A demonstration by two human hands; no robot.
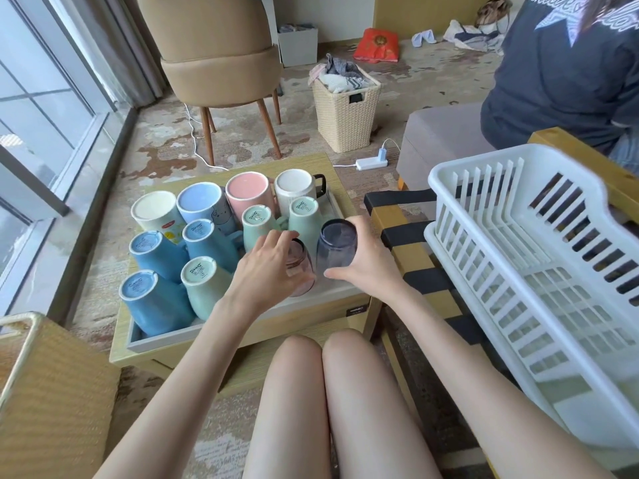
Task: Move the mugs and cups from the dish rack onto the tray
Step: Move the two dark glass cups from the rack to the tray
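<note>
My left hand (269, 267) curls over a pink-tinted tumbler (302, 271), and my right hand (363, 261) wraps a smoky blue tumbler (337, 247), thumb low and fingers over the far side. Both are smooth, see-through and rounded, wider in the belly than at the base. Each is turned mouth down and base up, its long axis close to upright. They are just beside each other at the 4 o'clock corner of the tray (166, 337). Whether the blue one's rim rests on the tray floor I cannot tell.

The tray is a shallow, pale grey rectangle on a low wood-grain desk (294, 319). From its 12 o'clock edge round to 8 o'clock it is packed with matte ceramic mugs (247, 191), all inverted: cream, blue, pink, white and mint, some tapering toward the base.

At 3 o'clock, the white dish rack (484, 159), slatted plastic, sits on a wooden stand with black straps.
</note>
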